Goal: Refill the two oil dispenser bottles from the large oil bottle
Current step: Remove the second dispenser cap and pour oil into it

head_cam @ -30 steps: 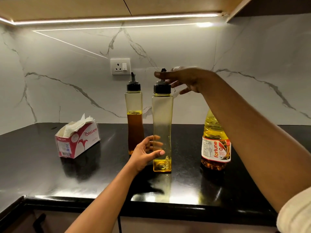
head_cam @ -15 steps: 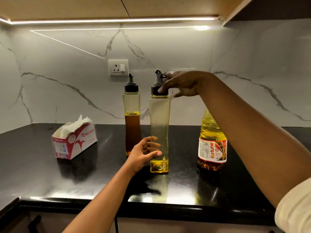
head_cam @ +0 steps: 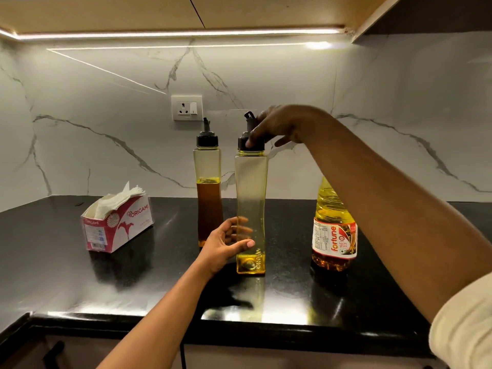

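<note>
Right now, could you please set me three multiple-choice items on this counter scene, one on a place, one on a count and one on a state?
1. Where is the tissue box relative to the farther dispenser bottle? A) to its left B) to its right C) behind it
2. How many bottles stand on the counter? A) two B) three C) four
3. What is the right hand doing? A) gripping the black cap of the nearer dispenser bottle B) lying flat on the counter C) pulling a tissue from the tissue box
Answers: 1 A, the box sits well left of that bottle; 2 B, two dispensers plus the large oil bottle; 3 A, its fingers curl round the cap.
</note>
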The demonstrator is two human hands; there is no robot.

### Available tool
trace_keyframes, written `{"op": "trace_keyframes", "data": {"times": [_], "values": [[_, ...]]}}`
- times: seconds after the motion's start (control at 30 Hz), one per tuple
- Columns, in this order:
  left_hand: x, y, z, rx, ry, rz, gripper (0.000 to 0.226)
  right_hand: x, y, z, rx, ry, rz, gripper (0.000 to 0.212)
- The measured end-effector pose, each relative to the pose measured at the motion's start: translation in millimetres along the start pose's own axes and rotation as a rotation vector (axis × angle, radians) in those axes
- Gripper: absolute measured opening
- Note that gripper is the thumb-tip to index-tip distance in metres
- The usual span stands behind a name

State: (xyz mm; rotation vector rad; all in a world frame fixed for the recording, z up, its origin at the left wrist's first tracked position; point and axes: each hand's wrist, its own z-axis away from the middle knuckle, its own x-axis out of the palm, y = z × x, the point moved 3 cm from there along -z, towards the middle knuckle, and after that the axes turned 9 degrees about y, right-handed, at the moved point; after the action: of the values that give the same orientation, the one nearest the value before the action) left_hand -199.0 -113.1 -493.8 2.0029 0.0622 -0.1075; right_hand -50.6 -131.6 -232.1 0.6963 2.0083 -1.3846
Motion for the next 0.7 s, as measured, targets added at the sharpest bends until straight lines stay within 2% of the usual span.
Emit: {"op": "trace_keyframes", "data": {"times": [0.13,0.17,0.27,0.37,0.43,0.53,0.7], "values": [[-0.3,-0.2,-0.5,-0.003,-0.002,0.009,0.072,-7.4,3.3,3.5,0.023,-0.095,-0.130,0.098],[-0.2,-0.6,-0.5,-0.004,-0.001,0.011,0.072,-8.9,3.0,4.4,0.021,-0.073,-0.112,0.099],[-0.4,-1.2,-0.5,-0.008,0.001,0.008,0.072,-7.4,-3.0,7.6,-0.009,0.064,0.107,0.084],[-0.7,-1.8,-0.4,-0.007,0.000,0.000,0.071,2.6,-8.5,0.5,-0.057,0.269,0.465,0.083],[-1.0,-3.1,-0.5,-0.010,0.000,-0.005,0.072,11.7,-8.8,-4.3,-0.082,0.308,0.548,0.076],[-1.4,-3.0,-0.6,-0.009,0.000,-0.010,0.074,13.4,-9.3,-4.8,-0.102,0.276,0.474,0.058],[-1.1,-1.8,-0.1,-0.019,0.001,0.002,0.084,4.4,-8.2,-5.2,-0.012,-0.033,0.061,0.029]]}}
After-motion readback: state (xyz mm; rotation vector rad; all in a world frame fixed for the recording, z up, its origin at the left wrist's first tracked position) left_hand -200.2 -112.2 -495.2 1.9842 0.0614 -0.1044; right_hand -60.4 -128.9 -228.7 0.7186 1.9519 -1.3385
